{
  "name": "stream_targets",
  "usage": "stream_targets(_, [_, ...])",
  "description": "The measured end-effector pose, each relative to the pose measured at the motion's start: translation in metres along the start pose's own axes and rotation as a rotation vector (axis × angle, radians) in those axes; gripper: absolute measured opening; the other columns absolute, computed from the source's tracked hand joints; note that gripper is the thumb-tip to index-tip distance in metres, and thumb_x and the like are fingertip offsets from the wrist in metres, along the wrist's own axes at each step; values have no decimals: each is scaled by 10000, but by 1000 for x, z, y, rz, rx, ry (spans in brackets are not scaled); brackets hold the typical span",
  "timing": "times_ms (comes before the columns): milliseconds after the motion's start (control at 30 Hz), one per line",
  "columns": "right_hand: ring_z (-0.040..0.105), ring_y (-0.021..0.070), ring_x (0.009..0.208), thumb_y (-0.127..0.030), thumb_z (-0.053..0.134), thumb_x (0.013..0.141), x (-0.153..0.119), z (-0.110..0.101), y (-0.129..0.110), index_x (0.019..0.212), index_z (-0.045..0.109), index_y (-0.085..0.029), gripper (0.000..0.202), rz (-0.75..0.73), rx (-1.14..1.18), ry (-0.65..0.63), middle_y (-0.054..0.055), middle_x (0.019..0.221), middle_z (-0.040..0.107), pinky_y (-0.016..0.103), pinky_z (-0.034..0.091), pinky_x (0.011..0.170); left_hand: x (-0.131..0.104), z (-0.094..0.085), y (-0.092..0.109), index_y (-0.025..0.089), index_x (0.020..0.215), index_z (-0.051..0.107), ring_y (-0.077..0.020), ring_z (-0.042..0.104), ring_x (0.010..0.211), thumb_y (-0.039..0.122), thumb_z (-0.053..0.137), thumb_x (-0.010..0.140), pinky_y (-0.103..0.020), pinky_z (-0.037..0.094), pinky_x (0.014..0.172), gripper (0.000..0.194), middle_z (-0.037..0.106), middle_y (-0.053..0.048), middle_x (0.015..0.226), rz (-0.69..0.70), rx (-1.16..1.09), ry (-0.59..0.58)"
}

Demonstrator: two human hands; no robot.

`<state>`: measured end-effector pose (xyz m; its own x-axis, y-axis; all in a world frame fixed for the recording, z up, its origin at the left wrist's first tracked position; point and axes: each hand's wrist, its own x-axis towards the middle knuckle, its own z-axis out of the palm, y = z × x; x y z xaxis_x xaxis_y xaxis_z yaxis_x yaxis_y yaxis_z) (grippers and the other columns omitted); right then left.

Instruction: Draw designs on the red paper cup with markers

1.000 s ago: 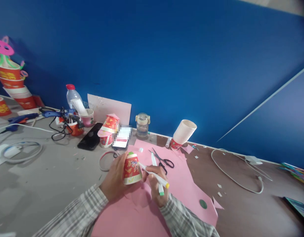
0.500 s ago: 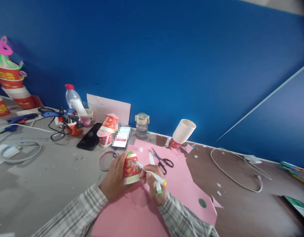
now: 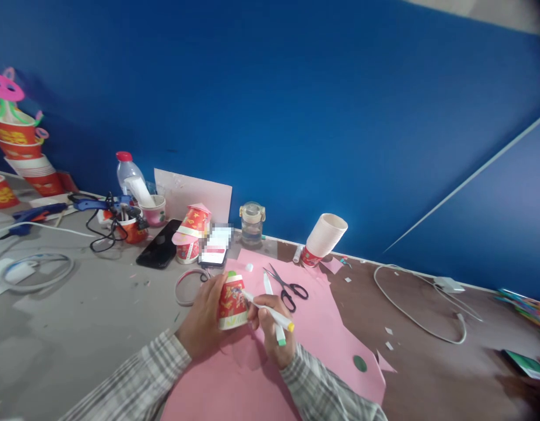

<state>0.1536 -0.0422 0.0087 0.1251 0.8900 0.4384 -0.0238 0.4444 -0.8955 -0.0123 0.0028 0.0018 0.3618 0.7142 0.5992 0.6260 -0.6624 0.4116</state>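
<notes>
My left hand [image 3: 202, 318] is wrapped around a small red paper cup [image 3: 233, 301], tilted, with a green piece at its top and a pale, yellow-marked band at its lower rim. In my right hand [image 3: 276, 327] a white marker [image 3: 276, 316] with a yellow end points at the cup's right side; whether its tip touches I cannot tell. A second white marker [image 3: 268, 283] with a green end passes through the same hand. Beneath both hands lies a sheet of pink paper [image 3: 326, 345]. Black-handled scissors [image 3: 288, 287] rest on it, blades apart.
Behind the cup stand a red cup figure [image 3: 193, 231], phones [image 3: 159, 244] and a lidded jar [image 3: 252, 222]. A stack of paper cups [image 3: 326, 234] leans at centre right. Glue guns [image 3: 41, 211] and cables [image 3: 37, 272] lie left. Another person's hand [image 3: 526, 389] shows at the right edge.
My hands, the cup and the markers stay almost in place. A dark, blurred hand has appeared by the phone at the right edge.
</notes>
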Motion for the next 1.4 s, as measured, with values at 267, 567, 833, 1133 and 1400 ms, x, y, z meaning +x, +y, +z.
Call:
stream_targets(267, [525,163,403,-332,523,813,0,1,1,879,608,-182,184,34,48,-6,18,588,624,266,449,404,0,0,1,220,1302,159,-313,420,1116,614,677,528,-487,411,921,1011,440,-131,1221,-3,-36,-12])
stream_targets(567, [545,165,404,-310,516,825,-4,-2,-2,889,609,-196,161,29,23,-38,22,610,644,263,455,402,1,2,-2,166,1284,215,-316,426,1111,587,696,521,-472,424,919,995,455,-152,1209,12,-17,9])
stream_targets(833, [537,162,364,-339,528,815,-11,-4,-6,873,629,-207,176,44,65,-61,19,587,642,280,471,391,0,2,-2,182,1299,171,-308,423,1110,571,697,530,-481,420,925,1010,428,-141,1216,10,-57,21])
stream_targets(1133, [530,166,412,-408,534,803,-4,2,-2,878,610,-196,238,81,136,40,23,607,640,271,454,394,1,1,-2,203,1298,178,-308,422,1111,589,705,508,-490,420,921,1025,438,-129,1211,15,-58,-8])
stream_targets(1400, [528,158,414,-385,529,811,-1,4,-5,876,606,-176,232,68,115,34,29,605,637,261,444,396,0,2,-2,201,1293,195,-313,427,1106,577,706,516,-491,429,912,1003,437,-132,1201,15,-50,12])
